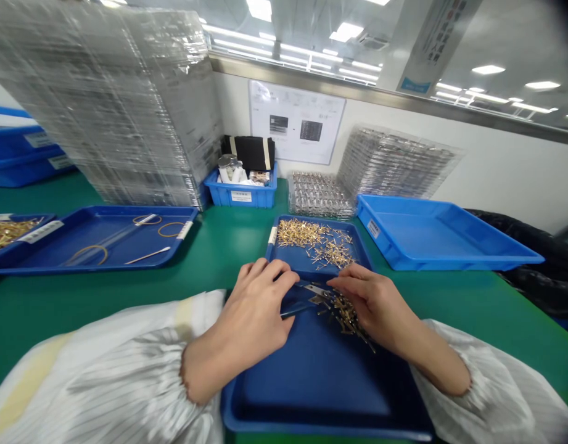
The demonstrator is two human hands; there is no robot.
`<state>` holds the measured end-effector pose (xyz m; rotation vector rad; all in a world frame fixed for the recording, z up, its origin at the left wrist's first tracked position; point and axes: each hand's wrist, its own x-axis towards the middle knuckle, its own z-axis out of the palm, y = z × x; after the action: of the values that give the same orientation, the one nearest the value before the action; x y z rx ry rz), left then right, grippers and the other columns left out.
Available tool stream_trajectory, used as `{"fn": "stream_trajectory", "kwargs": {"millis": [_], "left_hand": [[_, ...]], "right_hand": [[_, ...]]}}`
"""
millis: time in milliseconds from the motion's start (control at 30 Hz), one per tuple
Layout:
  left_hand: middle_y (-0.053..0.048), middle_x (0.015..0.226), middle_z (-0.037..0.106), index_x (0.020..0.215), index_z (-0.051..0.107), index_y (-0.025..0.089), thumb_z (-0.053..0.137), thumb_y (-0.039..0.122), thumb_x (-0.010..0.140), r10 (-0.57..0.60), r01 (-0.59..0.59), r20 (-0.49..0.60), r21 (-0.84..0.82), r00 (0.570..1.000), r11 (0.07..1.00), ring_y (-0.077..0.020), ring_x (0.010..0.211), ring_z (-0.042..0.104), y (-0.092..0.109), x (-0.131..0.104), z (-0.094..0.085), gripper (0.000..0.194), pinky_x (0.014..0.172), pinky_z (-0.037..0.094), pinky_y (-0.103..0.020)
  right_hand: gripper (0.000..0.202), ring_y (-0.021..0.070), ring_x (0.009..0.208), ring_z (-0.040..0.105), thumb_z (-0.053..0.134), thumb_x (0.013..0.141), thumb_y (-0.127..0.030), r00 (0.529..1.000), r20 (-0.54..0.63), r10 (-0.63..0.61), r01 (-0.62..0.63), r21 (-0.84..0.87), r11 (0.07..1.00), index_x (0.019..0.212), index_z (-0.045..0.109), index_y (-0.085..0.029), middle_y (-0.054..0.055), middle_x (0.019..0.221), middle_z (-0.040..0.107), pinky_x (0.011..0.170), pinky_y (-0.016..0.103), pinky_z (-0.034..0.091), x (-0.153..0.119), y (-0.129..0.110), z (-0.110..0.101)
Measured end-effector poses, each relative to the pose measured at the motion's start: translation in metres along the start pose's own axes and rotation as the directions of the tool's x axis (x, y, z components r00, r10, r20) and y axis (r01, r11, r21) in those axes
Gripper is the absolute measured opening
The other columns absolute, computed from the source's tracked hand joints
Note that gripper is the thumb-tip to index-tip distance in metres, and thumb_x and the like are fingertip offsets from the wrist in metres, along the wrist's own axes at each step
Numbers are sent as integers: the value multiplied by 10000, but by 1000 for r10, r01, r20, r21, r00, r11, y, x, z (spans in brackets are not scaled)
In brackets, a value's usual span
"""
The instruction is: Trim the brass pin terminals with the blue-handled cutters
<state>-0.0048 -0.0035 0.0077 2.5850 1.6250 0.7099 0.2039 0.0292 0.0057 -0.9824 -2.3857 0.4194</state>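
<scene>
Over the near dark blue tray [321, 388], my left hand [258, 308] is closed around blue-handled pliers [318, 290], whose metal jaws point right. My right hand [376, 302] is pinched just beside the jaws; whatever lies between its fingertips is too small or hidden to make out. Beneath my right hand, a loose pile of small gold-coloured metal pins [348, 314] lies in the tray, partly covered by the fingers. Right behind it, a smaller blue tray [284, 262] holds more gold pins [302, 233] in two heaps.
At left, a blue tray [112, 246] carries rubber bands and a cotton swab [148, 255]. Tall stacks of clear plastic trays [140, 105] stand behind it. A small blue bin [242, 194] sits at the back, a light blue tray [441, 237] at right. Black plastic [510, 240] lies beyond.
</scene>
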Motion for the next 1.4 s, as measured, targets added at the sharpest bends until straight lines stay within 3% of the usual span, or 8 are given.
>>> {"fn": "stream_trajectory", "kwargs": {"millis": [200, 300, 400, 533, 1167, 1400], "left_hand": [[-56, 1030, 529, 961, 536, 193, 555, 111, 676, 45, -45, -25, 26, 999, 999, -248, 937, 450, 1, 0, 0, 297, 842, 357, -441], [-60, 1015, 528, 946, 541, 188, 554, 114, 677, 53, -52, -23, 33, 998, 998, -250, 923, 447, 1, 0, -1, 279, 828, 369, -437], [-63, 979, 528, 933, 538, 178, 564, 133, 673, 23, -22, -21, 29, 1000, 999, -249, 894, 456, 2, 0, -1, 265, 792, 390, -429], [-62, 975, 527, 941, 533, 177, 566, 129, 665, 18, -17, -38, 21, 999, 1000, -246, 891, 466, 2, -1, -1, 281, 790, 396, -426], [-58, 1001, 533, 969, 543, 174, 577, 136, 662, 24, -22, -102, 14, 995, 1000, -248, 892, 463, 3, -2, -3, 311, 790, 392, -431], [-60, 1010, 542, 966, 544, 175, 571, 115, 668, 12, -42, -241, -119, 970, 992, -231, 895, 493, 5, -4, 1, 305, 820, 406, -420]], "right_hand": [[359, 182, 803, 573, 392, 844, -39, 999, 48, -6, 12, -131, 991, 1157, 503, -174, 74, 905, 602, 709, 290, 471, -3, -3, 4], [356, 177, 811, 573, 413, 849, -66, 1000, 20, -1, 3, -104, 995, 1184, 474, -171, 70, 931, 604, 724, 290, 465, -3, -3, 4], [254, 151, 773, 566, 448, 844, -90, 998, -48, 52, -53, -23, 998, 1069, 542, -161, 53, 886, 599, 697, 258, 448, -1, -4, 2], [149, 125, 701, 543, 473, 819, -88, 993, -47, 112, -109, 60, 992, 812, 600, -165, 19, 766, 582, 628, 226, 419, 2, -7, -1], [135, 106, 596, 513, 499, 735, -79, 966, -117, 231, -204, 201, 958, 715, 603, -162, -10, 664, 573, 507, 189, 373, 3, -10, -2], [122, 100, 591, 455, 500, 716, -69, 944, -255, 211, -119, 334, 935, 636, 531, -155, -20, 615, 504, 563, 211, 356, 4, -12, -2]]}}
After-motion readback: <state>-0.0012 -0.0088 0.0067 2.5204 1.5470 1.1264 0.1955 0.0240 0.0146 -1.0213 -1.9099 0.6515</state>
